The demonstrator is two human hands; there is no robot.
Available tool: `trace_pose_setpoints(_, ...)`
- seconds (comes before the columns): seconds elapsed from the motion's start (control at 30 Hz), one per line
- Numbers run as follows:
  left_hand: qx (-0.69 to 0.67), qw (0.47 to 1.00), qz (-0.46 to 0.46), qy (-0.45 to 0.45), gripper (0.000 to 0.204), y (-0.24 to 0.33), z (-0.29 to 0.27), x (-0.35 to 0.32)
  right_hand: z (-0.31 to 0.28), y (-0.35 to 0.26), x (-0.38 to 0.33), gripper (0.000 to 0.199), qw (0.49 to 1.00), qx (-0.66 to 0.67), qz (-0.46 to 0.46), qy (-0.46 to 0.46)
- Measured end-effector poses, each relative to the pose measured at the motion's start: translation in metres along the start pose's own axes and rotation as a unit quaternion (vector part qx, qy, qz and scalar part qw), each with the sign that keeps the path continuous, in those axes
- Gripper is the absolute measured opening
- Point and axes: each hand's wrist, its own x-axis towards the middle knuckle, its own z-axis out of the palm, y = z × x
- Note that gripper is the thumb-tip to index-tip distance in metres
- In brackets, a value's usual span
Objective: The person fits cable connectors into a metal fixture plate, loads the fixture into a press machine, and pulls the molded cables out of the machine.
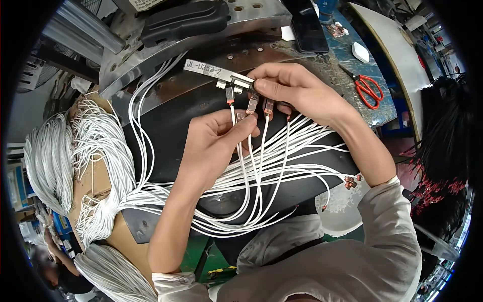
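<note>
My right hand (pixel 297 93) grips the right end of a flat metal bar (pixel 206 73) marked with printed characters. Along the bar's lower edge sit several small metal cable connectors (pixel 230 95) with copper-coloured ends. My left hand (pixel 214 138) is closed just below the bar, thumb and fingers pinching a white cable right under its connector (pixel 252 104). Another connector (pixel 268 106) hangs by my right fingers, which hide part of it. White cables (pixel 259 161) run down from the connectors and curve left into a large bundle over the black work surface (pixel 166 151).
Coiled white cable bundles (pixel 48 156) lie at the left. A perforated metal plate (pixel 121 70) carries a black case (pixel 186 22) at the back. Red-handled scissors (pixel 369 91), a phone (pixel 308 27) and a white earphone-like case (pixel 360 52) lie far right. Dark wires (pixel 443 151) hang at the right; a person (pixel 55 272) is lower left.
</note>
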Motion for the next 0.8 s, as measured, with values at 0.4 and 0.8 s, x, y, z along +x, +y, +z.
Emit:
trace_pose_setpoints(0.4, -0.041, 0.997, -0.049, 0.039, 0.018, 0.006, -0.001, 0.000, -0.002, 0.005, -0.001, 0.032, 0.997, -0.028, -0.029, -0.066)
trace_pose_setpoints(0.8, -0.052, 0.999, 0.002, 0.017, 0.027, 0.000, -0.004, -0.004, -0.006, 0.002, 0.001, 0.032, 0.999, -0.032, -0.016, 0.020)
